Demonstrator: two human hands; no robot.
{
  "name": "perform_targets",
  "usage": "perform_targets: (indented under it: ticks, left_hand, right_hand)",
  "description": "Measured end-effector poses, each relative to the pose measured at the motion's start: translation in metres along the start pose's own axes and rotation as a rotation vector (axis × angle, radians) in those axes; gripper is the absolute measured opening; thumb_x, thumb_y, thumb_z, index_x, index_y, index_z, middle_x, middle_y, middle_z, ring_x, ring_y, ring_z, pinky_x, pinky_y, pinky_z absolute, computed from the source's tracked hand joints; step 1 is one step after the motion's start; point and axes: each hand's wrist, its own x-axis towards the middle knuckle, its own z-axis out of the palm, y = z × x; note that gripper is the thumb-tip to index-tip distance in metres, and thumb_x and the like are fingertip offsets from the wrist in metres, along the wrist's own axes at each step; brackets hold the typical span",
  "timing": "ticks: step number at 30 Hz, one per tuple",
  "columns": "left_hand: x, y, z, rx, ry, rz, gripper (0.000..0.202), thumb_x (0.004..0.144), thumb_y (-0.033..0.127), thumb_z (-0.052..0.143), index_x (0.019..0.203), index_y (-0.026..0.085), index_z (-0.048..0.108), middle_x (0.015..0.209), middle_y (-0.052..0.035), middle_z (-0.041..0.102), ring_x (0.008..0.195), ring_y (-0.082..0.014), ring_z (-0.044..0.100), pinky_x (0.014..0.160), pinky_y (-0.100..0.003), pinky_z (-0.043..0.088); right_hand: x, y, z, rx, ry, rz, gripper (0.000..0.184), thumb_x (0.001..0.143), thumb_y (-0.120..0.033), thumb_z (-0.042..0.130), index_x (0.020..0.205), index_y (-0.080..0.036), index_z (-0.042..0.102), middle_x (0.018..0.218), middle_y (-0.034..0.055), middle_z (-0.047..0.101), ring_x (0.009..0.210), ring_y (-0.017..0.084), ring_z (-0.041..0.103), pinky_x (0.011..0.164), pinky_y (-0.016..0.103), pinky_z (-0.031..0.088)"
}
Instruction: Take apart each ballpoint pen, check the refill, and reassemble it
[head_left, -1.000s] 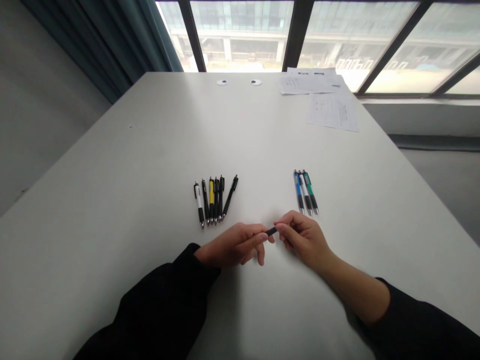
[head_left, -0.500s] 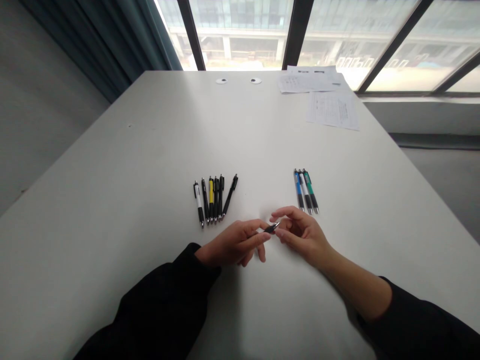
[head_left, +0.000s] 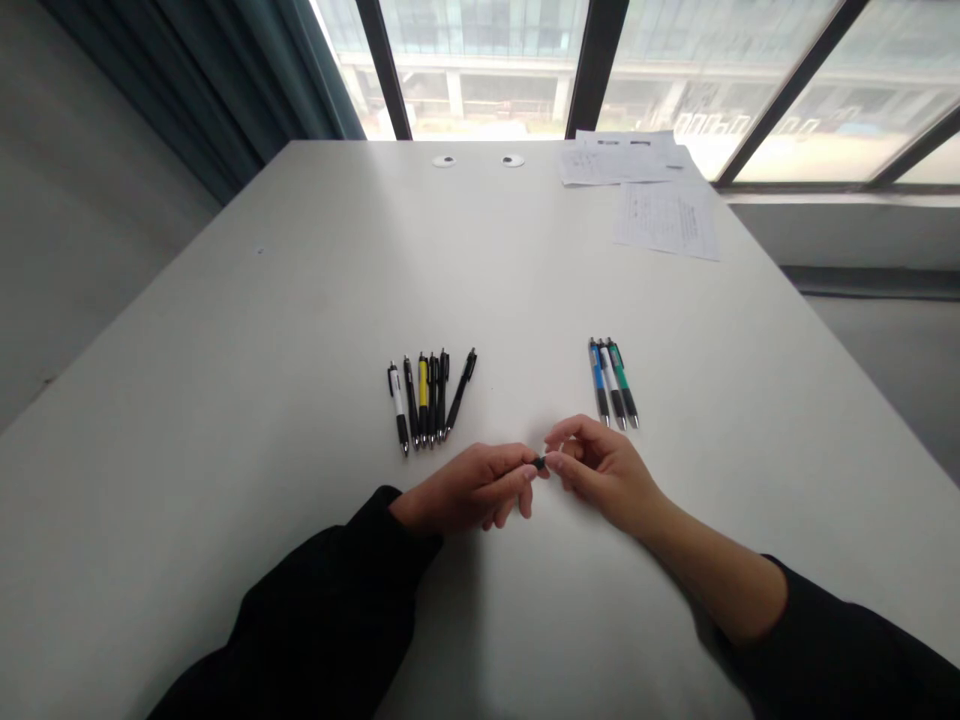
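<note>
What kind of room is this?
It looks like an office, or maybe a study room. There's a big white table, with sheets of paper near the window and retractable pens laid in two groups.

Gap btwn 6 pens (head_left: 432, 400) & 3 pens (head_left: 611, 383)

Printed papers (head_left: 666, 220) at far right of the counter (head_left: 322, 310), two small white ovals (head_left: 439, 162), bluish curtain (head_left: 259, 90) at left, bright window (head_left: 480, 65) behind

left hand (head_left: 478, 487) pinching dark pen (head_left: 539, 463) — right hand (head_left: 606, 470) at its end, pens (head_left: 423, 385) beyond
</note>
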Motion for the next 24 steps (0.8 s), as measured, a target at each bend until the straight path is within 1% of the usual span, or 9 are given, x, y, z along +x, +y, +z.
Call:
perform_targets:
  ticks: [3, 4, 6, 8, 9, 12, 14, 20, 24]
  left_hand:
    - [-0.0002, 0.0020, 0.0004, 0.040, 0.014, -0.018, 0.032, 0.101, 0.038, 0.046, 0.087, 0.014, 0.063, 0.052, 0.0048, 0.055, 0.037, -0.0053, 0.043, 0.038, -0.015, 0.034]
    - [-0.0002, 0.0025, 0.0006, 0.042, 0.015, -0.023, 0.031, 0.100, 0.038, 0.048, 0.087, 0.014, 0.063, 0.053, 0.0047, 0.056, 0.037, -0.0053, 0.044, 0.037, -0.015, 0.034]
    - [-0.0002, 0.0031, 0.0009, 0.030, 0.010, -0.029, 0.030, 0.099, 0.039, 0.050, 0.086, 0.015, 0.062, 0.055, 0.0046, 0.057, 0.037, -0.0052, 0.043, 0.036, -0.015, 0.033]
    - [-0.0001, 0.0032, 0.0009, 0.025, 0.002, -0.032, 0.030, 0.100, 0.039, 0.050, 0.084, 0.015, 0.061, 0.055, 0.0046, 0.057, 0.037, -0.0051, 0.043, 0.036, -0.016, 0.033]
    - [-0.0002, 0.0031, 0.0008, 0.034, 0.002, -0.031, 0.032, 0.100, 0.041, 0.049, 0.083, 0.015, 0.061, 0.055, 0.0048, 0.057, 0.037, -0.0051, 0.042, 0.036, -0.016, 0.033]
    - [-0.0003, 0.0023, 0.0003, 0.091, 0.007, -0.027, 0.039, 0.101, 0.044, 0.046, 0.079, 0.015, 0.061, 0.051, 0.0049, 0.053, 0.037, -0.0056, 0.043, 0.038, -0.016, 0.033]
    - [-0.0005, 0.0016, 0.0000, 0.119, 0.007, -0.026, 0.040, 0.101, 0.044, 0.046, 0.080, 0.015, 0.063, 0.050, 0.0047, 0.053, 0.038, -0.0058, 0.043, 0.040, -0.017, 0.034]
    - [-0.0010, 0.0007, 0.0001, 0.100, 0.001, -0.032, 0.040, 0.102, 0.043, 0.044, 0.080, 0.015, 0.061, 0.050, 0.0045, 0.054, 0.036, -0.0059, 0.042, 0.040, -0.017, 0.033]
    - [-0.0011, 0.0037, 0.0001, 0.061, -0.016, 0.005, 0.038, 0.102, 0.042, 0.044, 0.079, 0.015, 0.059, 0.053, 0.0045, 0.056, 0.037, -0.0056, 0.042, 0.041, -0.017, 0.034]
  right_hand:
    - [-0.0003, -0.0002, -0.0006, -0.050, -0.017, 0.004, 0.022, 0.087, -0.038, 0.074, 0.086, -0.018, 0.065, 0.057, -0.0042, 0.054, 0.050, 0.010, 0.048, 0.048, 0.024, 0.035]
    - [-0.0006, -0.0006, -0.0009, -0.040, -0.037, -0.020, 0.022, 0.087, -0.038, 0.074, 0.087, -0.018, 0.066, 0.059, -0.0035, 0.055, 0.052, 0.010, 0.049, 0.050, 0.025, 0.036]
    - [-0.0015, -0.0018, -0.0014, -0.010, -0.085, -0.061, 0.022, 0.087, -0.037, 0.074, 0.097, -0.019, 0.067, 0.063, -0.0035, 0.055, 0.055, 0.011, 0.048, 0.052, 0.025, 0.037]
    - [-0.0023, -0.0026, -0.0014, -0.019, -0.106, -0.055, 0.028, 0.087, -0.036, 0.074, 0.108, -0.020, 0.065, 0.062, -0.0052, 0.052, 0.054, 0.011, 0.045, 0.052, 0.025, 0.035]
    - [-0.0025, -0.0027, -0.0011, -0.049, -0.102, -0.038, 0.028, 0.088, -0.036, 0.074, 0.109, -0.019, 0.065, 0.060, -0.0059, 0.051, 0.053, 0.010, 0.044, 0.051, 0.025, 0.033]
    - [-0.0023, -0.0020, -0.0002, -0.167, -0.067, -0.009, 0.021, 0.089, -0.037, 0.072, 0.094, -0.018, 0.066, 0.058, -0.0047, 0.053, 0.053, 0.010, 0.046, 0.052, 0.025, 0.034]
    - [-0.0019, -0.0009, -0.0001, -0.182, -0.064, -0.020, 0.021, 0.089, -0.038, 0.072, 0.090, -0.017, 0.066, 0.059, -0.0039, 0.054, 0.054, 0.011, 0.048, 0.053, 0.026, 0.035]
    - [-0.0025, -0.0006, -0.0015, -0.016, -0.114, -0.078, 0.017, 0.090, -0.034, 0.072, 0.095, -0.019, 0.066, 0.061, -0.0042, 0.051, 0.059, 0.013, 0.050, 0.056, 0.027, 0.039]
    - [-0.0044, -0.0029, 0.0000, -0.051, -0.123, -0.055, 0.027, 0.090, -0.033, 0.070, 0.112, -0.020, 0.061, 0.060, -0.0070, 0.048, 0.054, 0.011, 0.043, 0.052, 0.025, 0.033]
